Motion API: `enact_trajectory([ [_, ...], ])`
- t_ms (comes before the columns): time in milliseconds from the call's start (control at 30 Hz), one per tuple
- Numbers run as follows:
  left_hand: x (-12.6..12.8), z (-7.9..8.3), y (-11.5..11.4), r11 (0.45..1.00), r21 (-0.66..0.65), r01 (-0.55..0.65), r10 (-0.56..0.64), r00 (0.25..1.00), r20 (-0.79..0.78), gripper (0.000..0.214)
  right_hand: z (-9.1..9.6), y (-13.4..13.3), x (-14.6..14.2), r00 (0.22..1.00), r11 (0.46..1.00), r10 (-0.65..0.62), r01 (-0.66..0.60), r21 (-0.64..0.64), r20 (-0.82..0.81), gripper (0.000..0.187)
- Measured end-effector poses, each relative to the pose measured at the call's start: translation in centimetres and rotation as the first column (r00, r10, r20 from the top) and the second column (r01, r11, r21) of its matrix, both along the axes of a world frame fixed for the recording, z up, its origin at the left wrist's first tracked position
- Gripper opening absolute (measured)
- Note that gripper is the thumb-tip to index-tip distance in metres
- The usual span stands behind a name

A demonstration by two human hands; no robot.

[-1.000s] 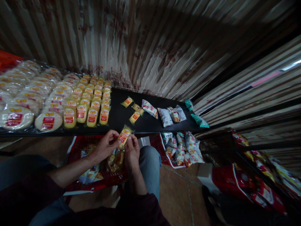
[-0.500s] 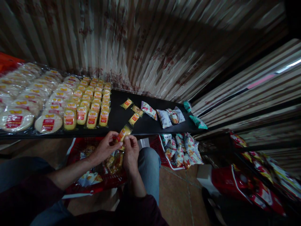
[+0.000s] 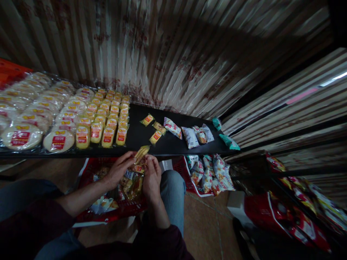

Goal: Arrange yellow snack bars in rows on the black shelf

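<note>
Over a red basket, my left hand pinches a small yellow wrapped pastry, tilted up in clear film. My right hand is closed at its right end; the exact finger contact is partly hidden. Just beneath, a second pastry with a red label shows between the hands; whether it is held I cannot tell. Further wrapped pastries lie in the basket below. On the black shelf ahead, several like pastries stand in rows, with a few lying loose.
Large round wrapped flatbreads fill the shelf's left side. White snack bags and green packets lie to the right. Below stands a second red basket of bags. A patterned curtain hangs behind; another shelf with packets is at right.
The pastry in my hands has turned, so its red label no longer faces me. A pastry with a red label now shows beneath it. The view has shifted slightly.
</note>
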State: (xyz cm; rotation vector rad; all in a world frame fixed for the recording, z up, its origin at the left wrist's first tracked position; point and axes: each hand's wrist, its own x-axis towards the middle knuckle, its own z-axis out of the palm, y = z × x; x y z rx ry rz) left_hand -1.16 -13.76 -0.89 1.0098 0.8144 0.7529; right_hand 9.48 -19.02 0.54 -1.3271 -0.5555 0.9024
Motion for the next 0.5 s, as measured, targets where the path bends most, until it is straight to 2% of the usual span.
enact_trajectory([
  [167,0.2,-0.4,0.1,0.990,-0.115,-0.077,0.087,0.993,0.079,0.031,0.2,0.1,0.0,0.999,1.000,-0.005,0.006,0.021,-0.037,0.021],
  [367,0.3,0.6,0.4,0.956,-0.292,-0.036,0.103,0.971,0.218,0.030,0.7,0.0,0.0,0.996,0.999,0.017,-0.013,0.043,-0.082,0.020],
  [500,0.2,0.7,0.8,0.893,-0.449,0.010,0.138,0.945,0.296,0.024,0.9,-0.2,-0.2,0.998,0.998,0.046,-0.045,0.037,-0.046,0.019],
])
